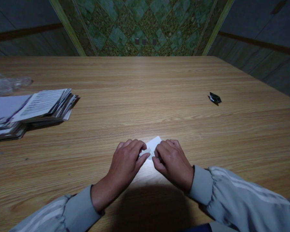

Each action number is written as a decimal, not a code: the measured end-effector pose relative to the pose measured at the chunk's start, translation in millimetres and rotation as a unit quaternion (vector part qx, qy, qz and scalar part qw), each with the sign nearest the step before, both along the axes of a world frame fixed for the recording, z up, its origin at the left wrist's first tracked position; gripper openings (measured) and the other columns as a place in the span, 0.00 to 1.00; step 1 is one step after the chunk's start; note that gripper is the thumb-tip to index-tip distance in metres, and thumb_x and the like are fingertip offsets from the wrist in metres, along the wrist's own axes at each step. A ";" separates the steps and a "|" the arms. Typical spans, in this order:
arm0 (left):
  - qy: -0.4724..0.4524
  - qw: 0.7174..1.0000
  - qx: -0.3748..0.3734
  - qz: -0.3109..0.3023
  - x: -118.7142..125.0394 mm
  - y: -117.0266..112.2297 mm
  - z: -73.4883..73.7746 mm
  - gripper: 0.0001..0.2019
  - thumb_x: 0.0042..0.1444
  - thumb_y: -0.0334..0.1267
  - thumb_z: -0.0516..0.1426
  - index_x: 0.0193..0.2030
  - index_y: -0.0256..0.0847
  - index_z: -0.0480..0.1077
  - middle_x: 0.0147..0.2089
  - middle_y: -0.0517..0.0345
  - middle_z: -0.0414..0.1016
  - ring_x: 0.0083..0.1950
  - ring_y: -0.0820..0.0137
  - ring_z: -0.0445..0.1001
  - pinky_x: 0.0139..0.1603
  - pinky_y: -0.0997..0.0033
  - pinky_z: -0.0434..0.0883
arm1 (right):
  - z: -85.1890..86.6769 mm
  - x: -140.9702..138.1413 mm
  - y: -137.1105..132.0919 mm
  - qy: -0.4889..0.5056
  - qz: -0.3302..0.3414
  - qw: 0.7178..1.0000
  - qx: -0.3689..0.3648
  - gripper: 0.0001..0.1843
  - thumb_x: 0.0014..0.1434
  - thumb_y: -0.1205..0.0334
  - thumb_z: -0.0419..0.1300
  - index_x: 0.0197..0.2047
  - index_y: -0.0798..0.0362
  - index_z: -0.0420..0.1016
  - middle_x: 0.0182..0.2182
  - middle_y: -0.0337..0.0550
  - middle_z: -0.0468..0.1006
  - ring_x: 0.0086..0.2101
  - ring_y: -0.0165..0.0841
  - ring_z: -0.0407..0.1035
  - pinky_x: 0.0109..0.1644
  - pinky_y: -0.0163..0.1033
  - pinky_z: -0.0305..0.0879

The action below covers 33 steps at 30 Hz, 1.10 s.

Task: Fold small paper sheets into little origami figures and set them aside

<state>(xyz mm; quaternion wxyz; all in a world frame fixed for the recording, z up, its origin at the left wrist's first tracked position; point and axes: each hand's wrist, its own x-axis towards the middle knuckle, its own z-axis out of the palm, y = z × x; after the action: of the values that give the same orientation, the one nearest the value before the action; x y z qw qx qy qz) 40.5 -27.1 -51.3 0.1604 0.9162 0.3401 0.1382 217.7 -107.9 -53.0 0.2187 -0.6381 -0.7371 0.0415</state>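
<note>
At the lower centre of the frame, our left hand [125,158] pinches a small white paper-like sheet [155,141] between its fingers. Our right hand [172,158] curls its fingers alongside; we cannot confirm grip. Uneven pulling could tear the sheet.

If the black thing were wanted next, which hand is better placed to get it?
Probably the right hand: the black thing lies ahead on that side, and the left hand is farther off. Both hands are busy at the white paper, though.
</note>
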 end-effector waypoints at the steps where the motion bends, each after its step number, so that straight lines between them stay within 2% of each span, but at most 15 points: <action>1: 0.001 1.000 0.000 0.001 -0.2 1.1 -0.2 0.06 0.64 0.40 0.60 0.40 0.41 0.68 0.36 0.58 0.73 0.39 0.61 0.69 0.40 0.62 0.61 | 0.4 0.0 0.0 0.018 -0.003 1.000 -0.010 0.05 0.58 0.69 0.61 0.32 0.53 0.68 0.29 0.39 0.72 0.34 0.35 0.64 0.44 0.42 0.53; 4: 0.006 1.000 0.007 0.003 -3.1 5.3 0.6 0.08 0.63 0.42 0.61 0.41 0.41 0.68 0.35 0.58 0.73 0.38 0.61 0.69 0.39 0.62 0.61 | 0.9 0.2 -0.2 0.055 -0.010 0.998 -0.031 0.07 0.57 0.70 0.61 0.33 0.52 0.65 0.30 0.37 0.71 0.35 0.34 0.64 0.45 0.41 0.53; 7: 0.008 0.998 0.061 -0.001 -10.5 3.9 3.2 0.07 0.64 0.41 0.60 0.40 0.41 0.69 0.35 0.56 0.73 0.38 0.61 0.69 0.38 0.62 0.61 | 1.3 0.5 -0.1 0.066 -0.010 0.997 -0.043 0.08 0.56 0.70 0.62 0.33 0.52 0.64 0.30 0.37 0.70 0.35 0.35 0.64 0.45 0.41 0.52; 10: -0.024 0.985 0.160 -0.053 -18.6 -10.1 3.8 0.04 0.67 0.33 0.55 0.42 0.41 0.71 0.42 0.54 0.76 0.42 0.60 0.70 0.42 0.60 0.63 | 1.6 1.1 0.3 0.070 -0.009 0.996 -0.051 0.08 0.56 0.70 0.61 0.33 0.52 0.64 0.30 0.37 0.70 0.36 0.35 0.64 0.46 0.41 0.51; 11: -0.038 0.979 0.181 -0.088 -20.4 -16.9 2.7 0.06 0.67 0.31 0.53 0.46 0.41 0.72 0.45 0.54 0.77 0.44 0.61 0.71 0.45 0.59 0.63 | 1.5 1.3 0.4 0.070 -0.008 0.996 -0.051 0.08 0.56 0.70 0.61 0.34 0.52 0.64 0.30 0.37 0.70 0.36 0.35 0.64 0.46 0.41 0.51; 12: -0.044 0.976 0.188 -0.097 -21.6 -23.7 0.9 0.08 0.66 0.29 0.53 0.48 0.41 0.72 0.46 0.54 0.77 0.44 0.62 0.71 0.46 0.60 0.64 | 1.3 1.6 0.4 0.070 -0.007 0.996 -0.051 0.08 0.56 0.70 0.61 0.34 0.52 0.64 0.30 0.37 0.70 0.36 0.35 0.64 0.46 0.42 0.51; 14: -0.036 0.977 0.191 -0.093 -22.5 -35.1 -4.0 0.13 0.65 0.29 0.53 0.55 0.37 0.70 0.50 0.50 0.77 0.48 0.60 0.71 0.52 0.58 0.64 | 0.7 2.0 0.1 0.067 -0.006 0.997 -0.047 0.07 0.56 0.69 0.61 0.34 0.52 0.64 0.30 0.37 0.70 0.36 0.35 0.64 0.46 0.42 0.51; 18: -0.022 0.974 0.198 -0.106 -22.3 -42.5 -11.9 0.18 0.63 0.36 0.56 0.59 0.34 0.69 0.55 0.45 0.76 0.54 0.55 0.71 0.58 0.54 0.62 | -0.5 0.5 -1.1 0.061 -0.006 0.997 -0.040 0.07 0.56 0.68 0.61 0.35 0.52 0.65 0.31 0.38 0.71 0.36 0.36 0.63 0.46 0.42 0.51; 23: 0.014 0.980 0.166 -0.105 -22.8 -41.3 -11.3 0.26 0.59 0.41 0.62 0.63 0.40 0.66 0.56 0.47 0.75 0.55 0.54 0.71 0.61 0.49 0.61 | 0.2 2.4 -0.4 0.054 0.006 0.997 -0.046 0.05 0.56 0.70 0.60 0.36 0.52 0.68 0.32 0.39 0.72 0.37 0.36 0.64 0.46 0.43 0.53; 27: 0.028 0.980 0.158 -0.116 -25.3 -37.8 -9.4 0.27 0.59 0.46 0.63 0.64 0.46 0.66 0.58 0.47 0.74 0.56 0.53 0.71 0.61 0.44 0.62 | 6.5 24.0 -1.5 0.047 0.031 0.997 -0.045 0.08 0.57 0.75 0.57 0.35 0.53 0.70 0.31 0.40 0.73 0.36 0.35 0.64 0.44 0.41 0.55; 29: 0.026 0.979 0.148 -0.139 -29.5 -32.8 -7.8 0.26 0.59 0.46 0.63 0.64 0.47 0.66 0.59 0.47 0.73 0.57 0.52 0.70 0.62 0.44 0.61 | 12.6 38.7 -5.8 0.045 0.072 0.996 -0.037 0.07 0.60 0.74 0.56 0.37 0.53 0.72 0.32 0.42 0.74 0.36 0.35 0.64 0.42 0.40 0.55; 33: 0.019 0.966 0.109 -0.232 -41.3 -22.3 -3.3 0.24 0.62 0.42 0.61 0.65 0.50 0.65 0.60 0.50 0.72 0.58 0.57 0.69 0.66 0.46 0.57 | 22.7 55.0 -22.0 0.016 0.208 0.976 -0.056 0.08 0.69 0.65 0.54 0.41 0.53 0.75 0.38 0.45 0.77 0.39 0.36 0.64 0.45 0.42 0.57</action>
<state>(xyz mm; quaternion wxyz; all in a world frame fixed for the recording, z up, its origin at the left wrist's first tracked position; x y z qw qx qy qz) -0.8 -49.4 -54.6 0.0806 0.9845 0.1040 0.1161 272.7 -129.8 -30.4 0.1807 -0.4811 -0.8468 0.1373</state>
